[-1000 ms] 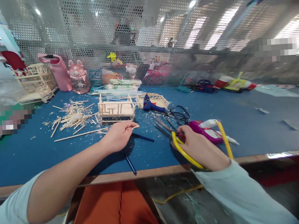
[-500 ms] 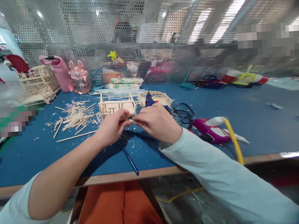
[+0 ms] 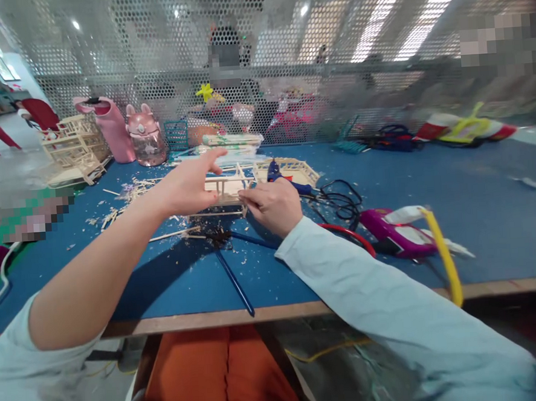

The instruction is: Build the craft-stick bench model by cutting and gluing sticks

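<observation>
A small frame model made of thin wooden sticks stands on the blue table before me. My left hand is over its left side, fingers spread apart, holding nothing that I can see. At the model's right front corner my right hand has thumb and fingertips pinched together; whatever is between them is too small to name. Below the hands lies a tool with thin blue handles and a dark head. One loose wooden stick lies near that head. Behind my right hand is a blue glue gun.
Wooden scraps are scattered left. A purple hot tool with a yellow cord lies right, beside black cable coils. A hexagonal stick model, pink bottle, clear pink bottle and taller stick model stand behind.
My hands were close together, both pinching in front of the model. Now the left has lifted up and left with fingers opened, and the right has come up to the model's right corner.
</observation>
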Motion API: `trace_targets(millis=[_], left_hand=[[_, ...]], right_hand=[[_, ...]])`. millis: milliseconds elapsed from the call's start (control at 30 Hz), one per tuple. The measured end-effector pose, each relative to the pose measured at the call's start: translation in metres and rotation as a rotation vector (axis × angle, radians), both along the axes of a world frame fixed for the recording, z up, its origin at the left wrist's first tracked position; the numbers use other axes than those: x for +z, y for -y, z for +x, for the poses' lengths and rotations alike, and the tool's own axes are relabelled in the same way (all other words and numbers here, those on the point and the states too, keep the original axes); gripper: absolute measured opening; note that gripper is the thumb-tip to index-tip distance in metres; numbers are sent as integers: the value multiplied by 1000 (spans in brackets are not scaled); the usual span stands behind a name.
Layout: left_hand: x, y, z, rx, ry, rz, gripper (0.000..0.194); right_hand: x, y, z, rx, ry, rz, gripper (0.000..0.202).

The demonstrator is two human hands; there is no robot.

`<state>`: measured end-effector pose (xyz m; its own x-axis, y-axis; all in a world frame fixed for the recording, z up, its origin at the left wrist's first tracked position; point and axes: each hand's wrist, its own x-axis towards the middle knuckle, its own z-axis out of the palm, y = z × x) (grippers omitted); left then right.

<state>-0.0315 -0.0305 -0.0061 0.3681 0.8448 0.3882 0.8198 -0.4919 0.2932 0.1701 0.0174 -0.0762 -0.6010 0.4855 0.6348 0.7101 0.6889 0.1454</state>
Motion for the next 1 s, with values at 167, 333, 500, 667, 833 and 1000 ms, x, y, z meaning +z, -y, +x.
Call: trace_targets(millis=[167,333,500,667,833,1000], left_hand=[[13,-20,18,3,-216,-186,82],[6,-33,25,-23,-272,-194,77],[3,-31,28,-19,-269,-155,69],[3,-31,28,0,-240,-196,74],[2,-33,27,-22,-239,-205,75],[2,-33,27,-24,-237,-217,76]], right_hand=[[0,-1,-3,-17,-35,-34,33],[-1,-3,-4,-15,-54,-40,33],[1,2,-2,86,-181,-103,27],[2,1,6,122,-708,-320,17],[1,-10,8,152,-796,-748,21],[1,-12,5,249,-811,-840,20]])
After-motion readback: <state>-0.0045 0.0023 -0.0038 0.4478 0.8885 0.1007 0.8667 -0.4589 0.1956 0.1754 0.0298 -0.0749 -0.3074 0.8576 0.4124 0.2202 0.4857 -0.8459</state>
